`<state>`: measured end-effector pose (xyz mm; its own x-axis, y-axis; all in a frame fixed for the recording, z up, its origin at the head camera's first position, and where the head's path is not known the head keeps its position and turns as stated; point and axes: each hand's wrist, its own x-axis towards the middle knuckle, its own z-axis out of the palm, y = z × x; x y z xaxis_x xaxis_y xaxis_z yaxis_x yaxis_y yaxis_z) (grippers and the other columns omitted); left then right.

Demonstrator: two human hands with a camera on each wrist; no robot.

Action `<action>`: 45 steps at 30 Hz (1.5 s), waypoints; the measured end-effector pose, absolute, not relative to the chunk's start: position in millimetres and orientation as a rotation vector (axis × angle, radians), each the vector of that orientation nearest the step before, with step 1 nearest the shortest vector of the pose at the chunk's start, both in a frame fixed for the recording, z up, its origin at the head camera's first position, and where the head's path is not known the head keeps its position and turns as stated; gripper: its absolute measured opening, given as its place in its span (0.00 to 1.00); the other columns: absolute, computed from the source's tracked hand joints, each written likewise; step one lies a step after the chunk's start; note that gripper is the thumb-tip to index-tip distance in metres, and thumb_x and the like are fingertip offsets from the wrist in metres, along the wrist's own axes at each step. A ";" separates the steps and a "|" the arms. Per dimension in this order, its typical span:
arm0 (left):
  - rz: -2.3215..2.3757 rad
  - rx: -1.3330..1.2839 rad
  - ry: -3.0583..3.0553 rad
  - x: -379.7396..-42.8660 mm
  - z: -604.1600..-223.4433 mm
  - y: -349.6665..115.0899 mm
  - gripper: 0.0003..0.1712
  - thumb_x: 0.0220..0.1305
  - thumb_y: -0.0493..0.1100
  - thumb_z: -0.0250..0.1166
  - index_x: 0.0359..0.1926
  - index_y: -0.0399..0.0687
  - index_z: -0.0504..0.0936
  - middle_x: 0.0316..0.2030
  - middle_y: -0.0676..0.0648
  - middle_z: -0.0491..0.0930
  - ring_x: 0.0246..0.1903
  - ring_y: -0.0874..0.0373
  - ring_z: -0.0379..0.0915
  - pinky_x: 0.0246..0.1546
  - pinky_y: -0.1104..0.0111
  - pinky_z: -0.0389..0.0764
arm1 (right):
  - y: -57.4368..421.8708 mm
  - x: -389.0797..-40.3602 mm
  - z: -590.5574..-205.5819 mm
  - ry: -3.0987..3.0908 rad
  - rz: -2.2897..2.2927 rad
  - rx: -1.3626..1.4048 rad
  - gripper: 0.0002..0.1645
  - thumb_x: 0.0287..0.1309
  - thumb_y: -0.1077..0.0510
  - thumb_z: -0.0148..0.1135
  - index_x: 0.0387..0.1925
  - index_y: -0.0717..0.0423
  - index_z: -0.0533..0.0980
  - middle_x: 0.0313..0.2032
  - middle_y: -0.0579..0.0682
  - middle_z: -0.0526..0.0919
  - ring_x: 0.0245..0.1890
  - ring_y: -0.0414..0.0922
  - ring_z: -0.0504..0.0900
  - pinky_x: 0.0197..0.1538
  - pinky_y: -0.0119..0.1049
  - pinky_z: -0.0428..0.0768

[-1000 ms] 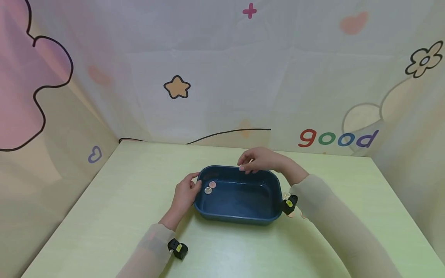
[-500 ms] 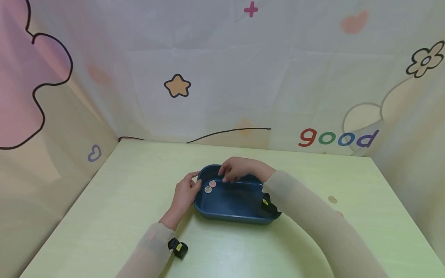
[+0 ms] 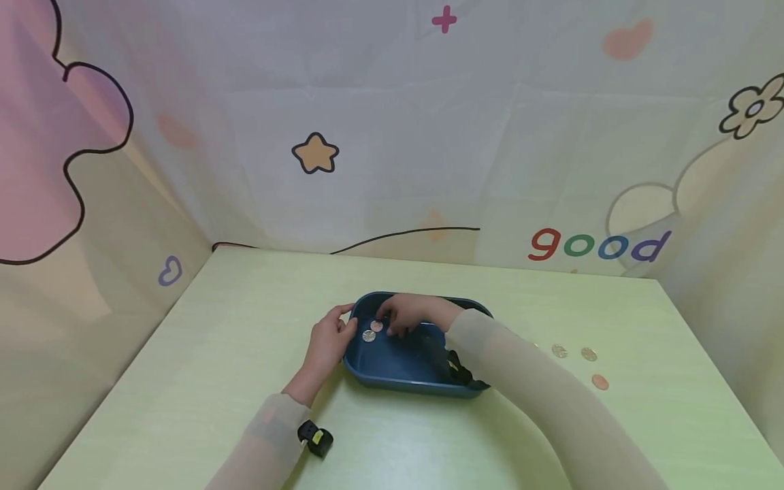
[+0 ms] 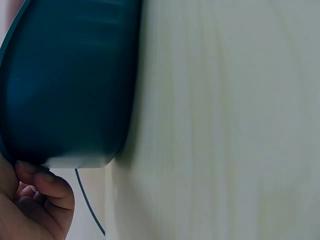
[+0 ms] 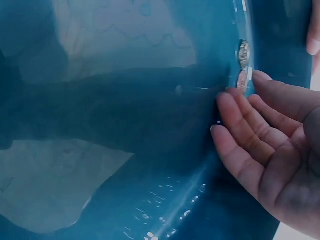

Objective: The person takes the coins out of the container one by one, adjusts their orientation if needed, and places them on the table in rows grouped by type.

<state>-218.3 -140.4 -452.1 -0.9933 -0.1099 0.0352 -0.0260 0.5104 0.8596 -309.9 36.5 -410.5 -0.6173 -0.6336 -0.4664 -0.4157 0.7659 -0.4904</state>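
A deep blue rectangular tray point(image 3: 392, 384) stands on the table. My left hand point(image 3: 327, 341) grips its left end, the thumb at the rim; in the left wrist view its curled fingers point(image 4: 55, 190) are against the tray's corner. Inside, at the left end, lie a silver coin point(image 3: 369, 335) and a copper-coloured coin point(image 3: 376, 327). My right hand point(image 3: 409, 313) reaches down into the tray just right of these coins. In the right wrist view its fingers point(image 5: 240, 150) are loosely bent, with the thumb apart and close to the copper-coloured coin point(image 5: 241, 81); nothing shows between them.
On the table point(image 3: 184, 381) right of the tray lie two silver coins point(image 3: 559, 350) and a copper-coloured coin point(image 3: 600, 382), with another coin point(image 3: 535, 346) partly behind the right sleeve point(image 3: 539, 381). A printed curtain point(image 3: 392, 170) hangs behind the table.
My right hand has moved left and down from the tray's back rim to the coins inside. Its sleeve now uncovers coins on the table. My left hand stays at the tray's left end.
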 end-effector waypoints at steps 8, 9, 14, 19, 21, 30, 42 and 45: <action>-1.511 0.108 -2.654 -217.8 -454.0 -140.6 0.24 0.72 0.40 0.59 0.66 0.36 0.77 0.18 0.55 0.63 0.12 0.63 0.58 0.17 0.73 0.62 | 33.2 -310.7 -419.0 2.321 -0.480 -0.781 0.24 0.68 0.63 0.63 0.64 0.59 0.76 0.36 0.56 0.86 0.29 0.42 0.84 0.37 0.32 0.83; -1.508 0.108 -2.652 -217.8 -454.2 -140.7 0.23 0.72 0.39 0.59 0.66 0.37 0.77 0.19 0.55 0.63 0.12 0.63 0.58 0.16 0.73 0.62 | 32.9 -310.8 -420.2 2.325 -0.489 -0.786 0.23 0.67 0.63 0.63 0.62 0.59 0.76 0.34 0.54 0.85 0.28 0.41 0.83 0.35 0.32 0.82; -1.506 0.105 -2.641 -218.1 -453.6 -140.9 0.23 0.73 0.39 0.59 0.66 0.36 0.77 0.18 0.55 0.63 0.11 0.63 0.57 0.16 0.73 0.61 | 31.8 -311.2 -426.4 2.338 -0.530 -0.808 0.13 0.64 0.64 0.67 0.50 0.60 0.79 0.28 0.49 0.80 0.24 0.39 0.78 0.31 0.29 0.77; -1.520 0.112 -2.644 -218.0 -452.6 -140.5 0.24 0.73 0.39 0.59 0.66 0.36 0.76 0.18 0.55 0.63 0.11 0.64 0.58 0.16 0.73 0.61 | 32.7 -310.1 -430.8 2.340 -0.546 -0.839 0.10 0.64 0.64 0.67 0.47 0.59 0.79 0.27 0.47 0.78 0.24 0.38 0.75 0.30 0.27 0.74; -1.517 0.113 -2.648 -217.8 -452.3 -140.5 0.24 0.73 0.39 0.59 0.66 0.36 0.76 0.18 0.55 0.63 0.11 0.64 0.58 0.16 0.73 0.62 | 33.3 -309.3 -431.4 2.343 -0.554 -0.859 0.11 0.64 0.64 0.66 0.47 0.59 0.80 0.27 0.47 0.78 0.24 0.38 0.75 0.30 0.27 0.74; -1.520 0.119 -2.645 -218.4 -453.4 -139.9 0.24 0.73 0.39 0.59 0.66 0.36 0.76 0.18 0.55 0.63 0.12 0.63 0.58 0.16 0.73 0.61 | 33.4 -306.1 -430.6 2.376 -0.546 -0.883 0.06 0.63 0.62 0.69 0.38 0.60 0.79 0.27 0.46 0.76 0.26 0.39 0.74 0.31 0.27 0.72; -1.525 0.120 -2.631 -219.1 -454.2 -140.0 0.23 0.72 0.38 0.59 0.65 0.36 0.77 0.18 0.55 0.62 0.12 0.63 0.58 0.16 0.73 0.61 | 33.9 -310.4 -424.0 2.316 -0.502 -0.847 0.06 0.63 0.62 0.68 0.30 0.58 0.81 0.26 0.44 0.78 0.26 0.38 0.75 0.31 0.28 0.75; -1.522 0.117 -2.631 -218.9 -455.0 -140.8 0.23 0.72 0.38 0.59 0.65 0.36 0.77 0.17 0.55 0.62 0.12 0.63 0.58 0.16 0.73 0.61 | 35.9 -311.6 -424.4 2.303 -0.486 -0.851 0.07 0.65 0.62 0.66 0.29 0.58 0.82 0.26 0.44 0.80 0.27 0.37 0.77 0.32 0.27 0.75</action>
<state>-218.9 -140.8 -455.0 -0.9921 -0.1163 0.0478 -0.0166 0.4979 0.8671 -311.6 35.9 -424.4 -0.5941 -0.6797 -0.4302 -0.4480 0.7238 -0.5248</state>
